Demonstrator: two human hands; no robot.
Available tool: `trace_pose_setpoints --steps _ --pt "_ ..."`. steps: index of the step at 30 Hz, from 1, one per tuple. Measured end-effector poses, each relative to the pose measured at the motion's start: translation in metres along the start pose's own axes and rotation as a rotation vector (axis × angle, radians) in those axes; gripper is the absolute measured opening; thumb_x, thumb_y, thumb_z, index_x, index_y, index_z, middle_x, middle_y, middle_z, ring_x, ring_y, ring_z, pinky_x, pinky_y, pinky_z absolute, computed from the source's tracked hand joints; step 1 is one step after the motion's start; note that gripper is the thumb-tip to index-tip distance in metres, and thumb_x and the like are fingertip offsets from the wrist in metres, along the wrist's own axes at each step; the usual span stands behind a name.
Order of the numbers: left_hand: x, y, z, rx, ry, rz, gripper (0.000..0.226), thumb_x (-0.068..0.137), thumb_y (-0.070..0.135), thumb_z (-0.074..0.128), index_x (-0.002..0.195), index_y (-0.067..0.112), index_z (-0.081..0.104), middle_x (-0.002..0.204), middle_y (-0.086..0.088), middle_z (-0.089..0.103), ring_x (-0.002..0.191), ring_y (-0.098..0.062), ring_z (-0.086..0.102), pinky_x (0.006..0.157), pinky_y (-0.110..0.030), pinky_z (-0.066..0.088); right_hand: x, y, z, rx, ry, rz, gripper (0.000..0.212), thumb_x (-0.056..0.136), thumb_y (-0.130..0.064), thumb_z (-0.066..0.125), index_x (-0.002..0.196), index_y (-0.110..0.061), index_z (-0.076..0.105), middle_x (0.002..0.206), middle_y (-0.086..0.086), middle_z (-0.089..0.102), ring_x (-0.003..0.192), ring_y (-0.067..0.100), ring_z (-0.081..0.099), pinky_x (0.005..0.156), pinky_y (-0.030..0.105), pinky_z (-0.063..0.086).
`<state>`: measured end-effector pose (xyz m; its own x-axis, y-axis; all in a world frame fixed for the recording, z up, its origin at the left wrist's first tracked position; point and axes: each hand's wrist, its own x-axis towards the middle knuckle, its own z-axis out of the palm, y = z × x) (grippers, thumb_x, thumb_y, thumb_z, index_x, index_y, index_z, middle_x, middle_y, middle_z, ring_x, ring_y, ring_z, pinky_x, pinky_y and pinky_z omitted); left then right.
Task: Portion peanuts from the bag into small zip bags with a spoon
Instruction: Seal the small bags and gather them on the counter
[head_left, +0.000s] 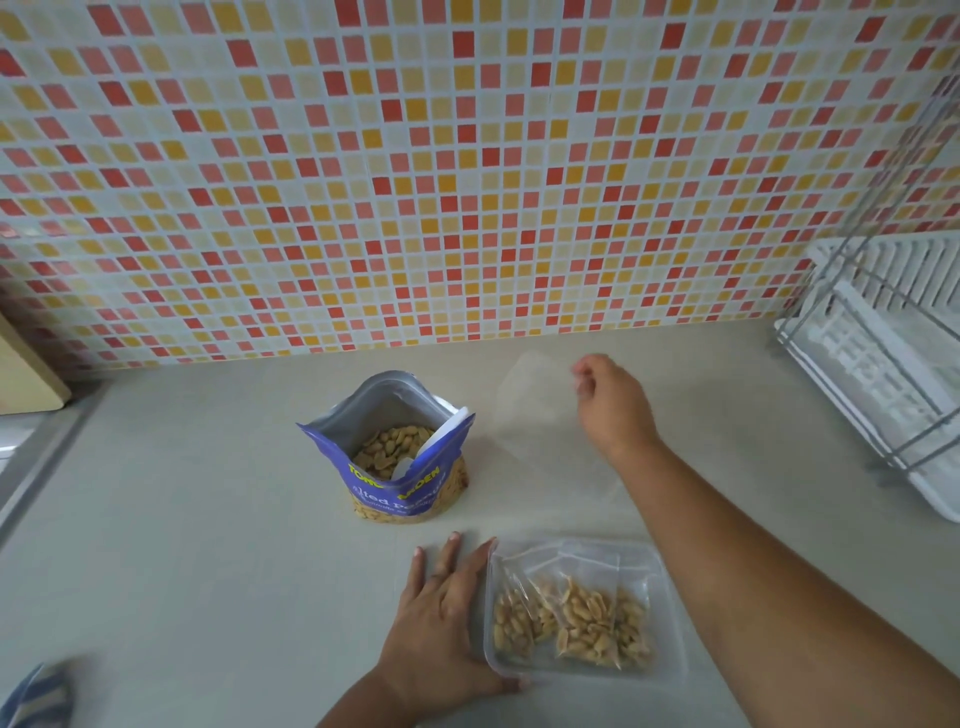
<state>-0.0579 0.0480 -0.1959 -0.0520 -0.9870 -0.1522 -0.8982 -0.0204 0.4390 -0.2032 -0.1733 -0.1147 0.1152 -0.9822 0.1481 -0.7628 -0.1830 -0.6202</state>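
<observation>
An open blue peanut bag (400, 483) stands upright in the middle of the counter, with a white spoon (441, 436) resting inside on the peanuts. At the front, a clear plastic tub (670, 587) holds small zip bags of peanuts (582, 623). My left hand (441, 618) lies flat on the counter against the tub's left side, thumb along its front corner. Beyond the tub, my right hand (613, 405) has its fingers pinched at the top corner of a clear empty zip bag (540, 415), which looks blurred and faint against the counter.
A white dish rack (893, 358) with wire bars fills the right side. The tiled wall runs along the back. A wooden board (26, 374) leans at the far left, and a striped blue cloth (36, 696) shows at the bottom left corner.
</observation>
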Motion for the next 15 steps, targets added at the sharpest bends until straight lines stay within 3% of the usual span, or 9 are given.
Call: trace_pose_setpoints --steps 3,9,15 --pt "0.000 0.001 -0.001 -0.006 -0.033 -0.012 0.126 0.054 0.083 0.059 0.144 0.034 -0.015 0.143 0.030 -0.008 0.134 -0.003 -0.032 0.103 -0.024 -0.034 0.001 -0.010 -0.037 0.046 0.037 -0.011 0.022 0.094 -0.013 0.048 0.111 -0.011 0.063 0.110 0.008 0.067 0.102 0.027 0.061 0.085 0.029 0.045" --pt "0.001 0.003 -0.005 0.005 -0.030 -0.004 0.126 0.051 0.081 0.055 0.149 0.028 -0.003 0.136 0.029 -0.008 0.132 0.001 -0.028 0.096 -0.017 -0.038 -0.056 0.000 -0.033 0.032 -0.498 -0.027 0.017 0.087 -0.006 0.059 0.100 -0.005 0.070 0.088 0.001 0.060 0.087 0.013 0.054 0.073 0.018 0.035" --pt "0.002 0.002 -0.001 -0.014 -0.048 -0.037 0.123 0.052 0.080 0.060 0.149 0.033 0.000 0.141 0.035 0.001 0.136 0.003 -0.018 0.115 -0.036 -0.018 -0.098 0.015 -0.013 -0.055 -0.554 -0.040 0.019 0.090 -0.013 0.055 0.104 -0.011 0.068 0.106 0.004 0.067 0.097 0.017 0.060 0.083 0.023 0.042"
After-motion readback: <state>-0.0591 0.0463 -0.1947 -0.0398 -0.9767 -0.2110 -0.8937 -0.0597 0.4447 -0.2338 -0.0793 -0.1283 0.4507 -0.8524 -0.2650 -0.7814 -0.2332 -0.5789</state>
